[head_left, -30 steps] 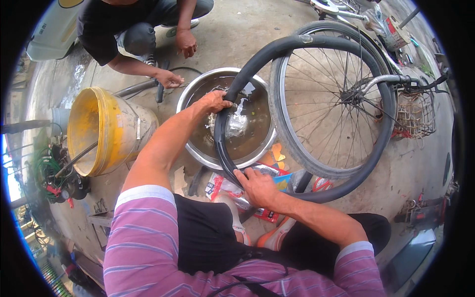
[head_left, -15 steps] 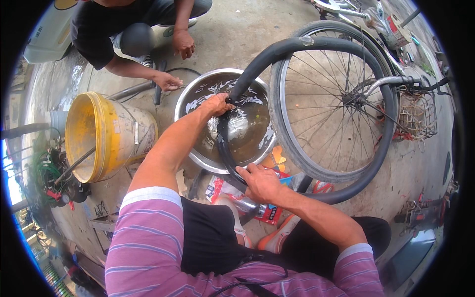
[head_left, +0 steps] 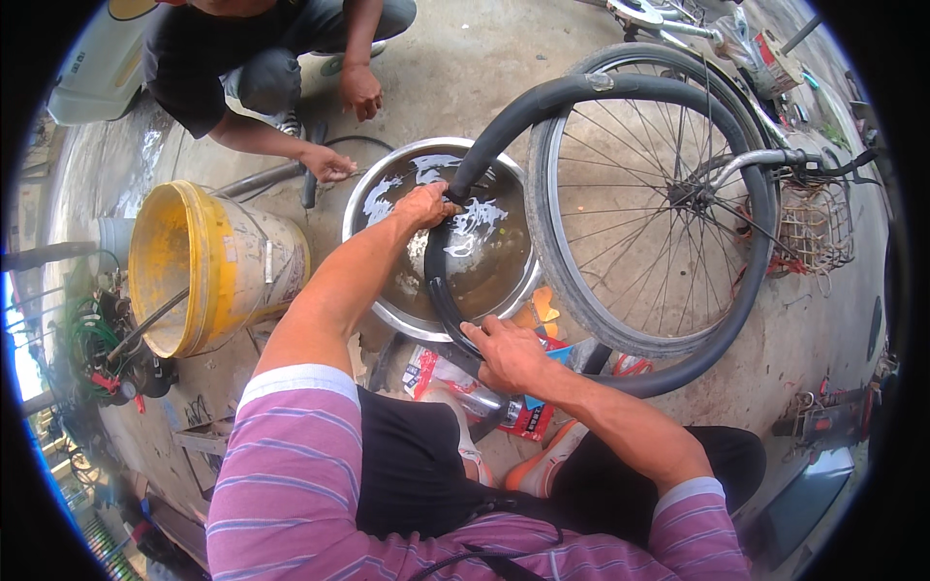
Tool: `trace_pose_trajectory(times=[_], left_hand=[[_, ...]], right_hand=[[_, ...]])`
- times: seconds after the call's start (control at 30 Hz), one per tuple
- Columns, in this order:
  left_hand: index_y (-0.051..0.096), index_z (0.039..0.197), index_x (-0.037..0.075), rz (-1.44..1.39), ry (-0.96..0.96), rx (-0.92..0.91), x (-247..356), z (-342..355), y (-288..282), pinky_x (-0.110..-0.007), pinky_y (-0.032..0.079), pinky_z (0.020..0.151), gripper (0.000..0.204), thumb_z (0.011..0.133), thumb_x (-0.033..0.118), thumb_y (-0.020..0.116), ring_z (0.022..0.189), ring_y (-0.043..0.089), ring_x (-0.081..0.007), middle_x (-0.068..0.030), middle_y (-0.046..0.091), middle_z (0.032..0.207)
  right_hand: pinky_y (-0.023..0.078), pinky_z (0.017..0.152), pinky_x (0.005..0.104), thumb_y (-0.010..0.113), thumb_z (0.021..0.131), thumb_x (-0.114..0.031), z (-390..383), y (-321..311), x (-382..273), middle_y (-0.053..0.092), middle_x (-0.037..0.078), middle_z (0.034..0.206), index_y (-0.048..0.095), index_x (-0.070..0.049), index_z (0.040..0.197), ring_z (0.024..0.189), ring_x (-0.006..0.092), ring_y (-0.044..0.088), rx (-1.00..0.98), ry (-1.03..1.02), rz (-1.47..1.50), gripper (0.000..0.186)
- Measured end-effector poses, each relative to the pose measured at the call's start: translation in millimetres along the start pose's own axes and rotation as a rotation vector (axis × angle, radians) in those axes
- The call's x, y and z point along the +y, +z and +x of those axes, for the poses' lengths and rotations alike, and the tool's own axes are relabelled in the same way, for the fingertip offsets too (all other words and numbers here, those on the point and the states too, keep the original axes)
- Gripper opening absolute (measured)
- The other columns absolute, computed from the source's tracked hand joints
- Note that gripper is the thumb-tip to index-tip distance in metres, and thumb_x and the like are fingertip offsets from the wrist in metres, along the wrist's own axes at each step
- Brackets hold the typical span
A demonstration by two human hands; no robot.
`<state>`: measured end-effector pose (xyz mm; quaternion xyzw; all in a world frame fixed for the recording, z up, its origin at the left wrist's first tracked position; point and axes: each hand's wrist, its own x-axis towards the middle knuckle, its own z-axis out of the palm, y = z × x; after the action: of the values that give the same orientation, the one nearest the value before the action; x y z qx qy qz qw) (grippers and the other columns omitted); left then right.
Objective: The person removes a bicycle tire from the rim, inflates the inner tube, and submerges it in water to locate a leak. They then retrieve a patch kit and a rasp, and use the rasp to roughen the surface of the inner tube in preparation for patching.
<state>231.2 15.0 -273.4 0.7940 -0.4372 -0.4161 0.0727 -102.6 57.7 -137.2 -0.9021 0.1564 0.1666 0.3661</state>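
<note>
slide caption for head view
Left hand and right hand hold a black inner tube at a water-filled metal basin beside a bicycle wheel

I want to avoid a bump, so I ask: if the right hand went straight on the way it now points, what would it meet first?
The black tube, which the right hand is touching; beyond it, the near rim of the metal basin seems next, though depth is unclear.
</note>
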Motion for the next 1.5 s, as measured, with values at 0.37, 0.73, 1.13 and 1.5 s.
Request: trace_pose_trajectory(times=[0.37,0.73,1.13,1.5], left_hand=[[0.053,0.157,0.0,-0.234,-0.088,-0.098,11,-42,-50,-0.043,0.06,0.081,0.081,0.096,0.046,0.08,0.108,0.071,-0.0283,-0.02,0.074,0.127],[0.063,0.122,0.018,-1.072,-0.158,-0.091,-14,-104,-92,-0.04,0.055,0.078,0.047,0.103,0.061,0.069,0.097,0.076,-0.0178,-0.0031,0.077,0.107],[0.069,0.123,0.014,-1.079,-0.126,-0.182,-25,-111,-86,-0.041,0.063,0.086,0.034,0.104,0.041,0.074,0.102,0.075,-0.0191,-0.0028,0.076,0.109],[0.067,0.134,0.011,-0.761,-0.163,-0.06,-63,-75,-71,-0.037,0.058,0.085,0.043,0.104,0.041,0.074,0.107,0.071,-0.0191,-0.004,0.075,0.119]], right_hand=[[0.054,0.107,0.0519,0.076,0.082,-0.017,-17,-1,-2,0.067,0.024,0.127,0.053,-0.005,0.153,0.125,0.043,0.065,-0.047,0.1,0.062,0.076],[0.052,0.106,0.0506,0.073,0.082,-0.019,11,-42,-5,0.071,0.021,0.124,0.061,-0.005,0.144,0.119,0.0419,0.066,0.38,-0.057,0.263,0.065],[0.054,0.105,0.0494,0.081,0.085,-0.018,46,-57,-1,0.067,0.02,0.13,0.06,-0.005,0.146,0.122,0.0416,0.066,0.393,0.017,0.199,0.065],[0.056,0.099,0.0524,0.078,0.091,-0.014,49,-18,16,0.065,0.017,0.122,0.06,-0.007,0.145,0.118,0.0391,0.066,0.283,0.059,-0.053,0.058]])
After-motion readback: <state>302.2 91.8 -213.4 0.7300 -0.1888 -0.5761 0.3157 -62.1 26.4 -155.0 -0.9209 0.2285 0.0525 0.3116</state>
